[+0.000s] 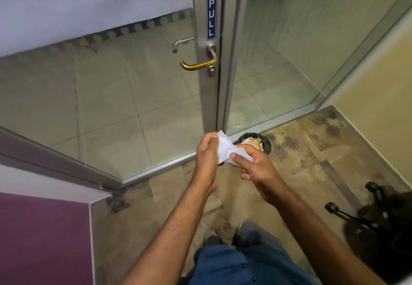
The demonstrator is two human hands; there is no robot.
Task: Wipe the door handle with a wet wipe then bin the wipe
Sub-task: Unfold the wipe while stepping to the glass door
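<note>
A white wet wipe is stretched between my two hands at waist height in front of the door. My left hand pinches its upper left part, and my right hand grips its lower right end. The brass-coloured door handle sticks out to the left from the metal door frame, well above the wipe and untouched. A small black bin with crumpled paper inside stands on the floor just behind my right hand, partly hidden by it.
The glass door carries a blue PULL sign, and a second handle shows through the glass. A black wheeled chair base sits at the right. A purple wall flanks the left. My feet stand on mottled brown floor.
</note>
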